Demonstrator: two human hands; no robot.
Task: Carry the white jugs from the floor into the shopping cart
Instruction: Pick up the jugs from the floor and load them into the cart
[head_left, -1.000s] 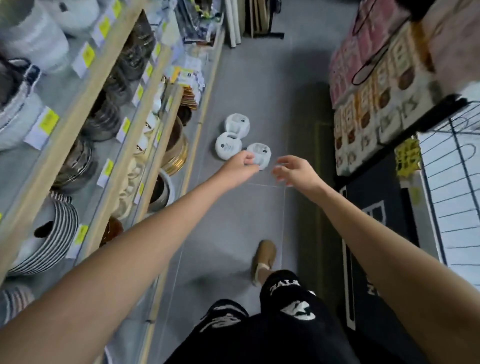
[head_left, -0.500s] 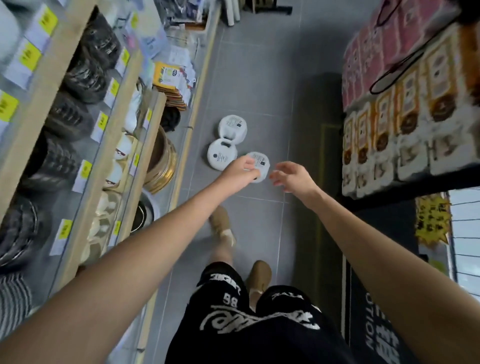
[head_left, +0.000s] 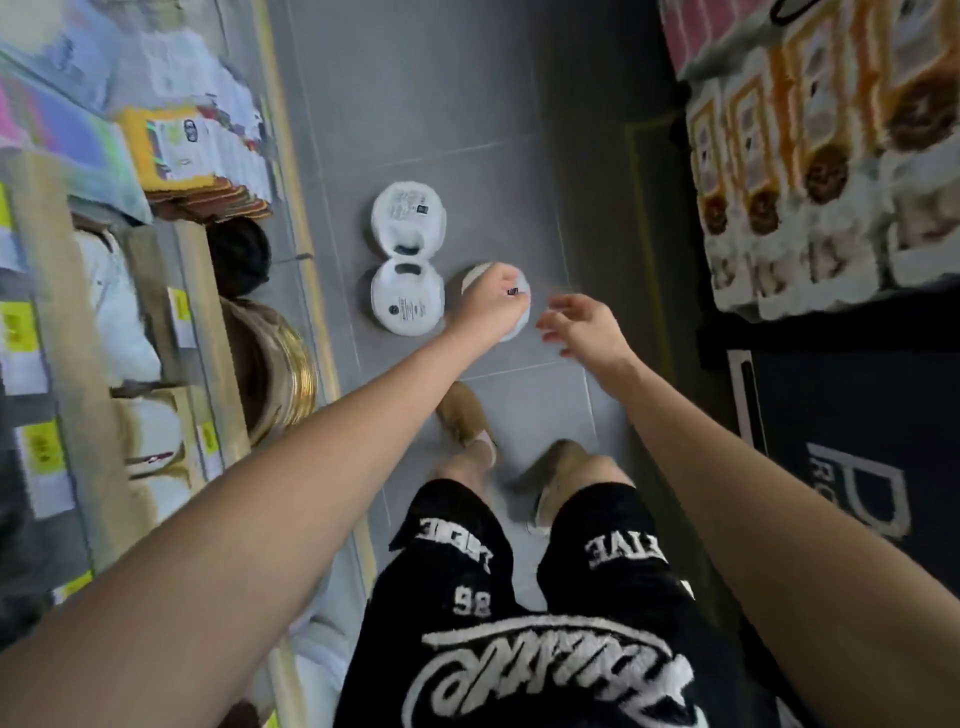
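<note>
Floor tiles, grey and smooth, carry three round white plastic jugs seen from above. Two touch, mouth to mouth: the far white jug and the near white jug. The third white jug stands just beside the near one and is mostly hidden under the left grip. Its fingers are curled over the jug's top, but motion blur hides whether they have closed on it. The right grip hovers just beside that jug, fingers loosely spread, holding nothing. Wooden shelves of dishes line the left; a black mat with white letters lies on the right.
</note>
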